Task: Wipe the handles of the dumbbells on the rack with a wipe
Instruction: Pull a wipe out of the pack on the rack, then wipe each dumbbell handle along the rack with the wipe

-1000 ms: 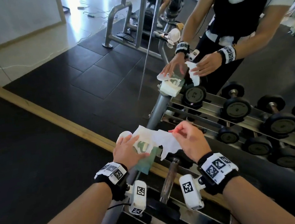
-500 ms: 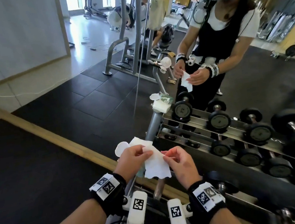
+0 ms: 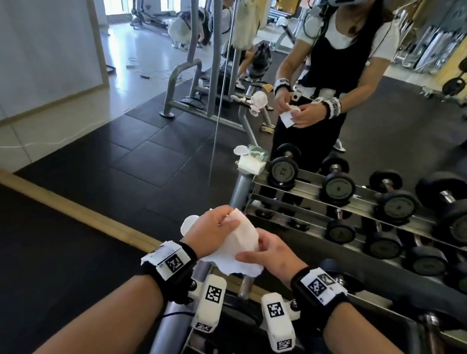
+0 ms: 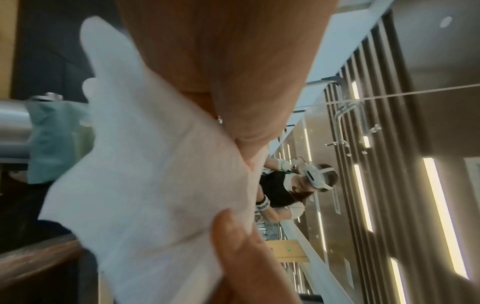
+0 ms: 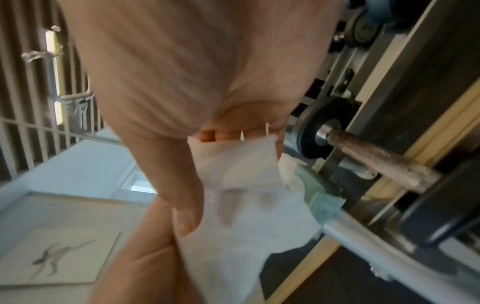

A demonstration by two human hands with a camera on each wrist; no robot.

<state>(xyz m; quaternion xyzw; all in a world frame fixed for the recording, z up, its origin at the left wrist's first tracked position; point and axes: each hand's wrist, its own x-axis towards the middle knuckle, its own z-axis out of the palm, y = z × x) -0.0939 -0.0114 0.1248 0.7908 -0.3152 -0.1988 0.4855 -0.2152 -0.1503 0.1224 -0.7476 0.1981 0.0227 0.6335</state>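
A white wipe [image 3: 241, 245] hangs between both hands above the left end of the dumbbell rack [image 3: 310, 197]. My left hand [image 3: 214, 233] pinches its upper part and my right hand [image 3: 267, 253] pinches its lower right edge. The left wrist view shows the wipe [image 4: 145, 185] spread wide, and the right wrist view shows the wipe [image 5: 241, 207] held by thumb and fingers. Black dumbbells [image 3: 393, 206] with metal handles lie in rows on the rack. One knurled handle [image 5: 374, 156] passes just right of my right hand.
A wall mirror behind the rack reflects a person [image 3: 338, 57] with a headset and the gym machines. A pack of wipes [image 3: 249, 162] shows in the mirror at the rack's left post [image 3: 239, 189]. Dark rubber floor [image 3: 33, 272] lies to the left.
The wipe came off the pack and was gathered from a spread sheet into a smaller bundle between both hands. The hands drew closer together and the camera tilted up.
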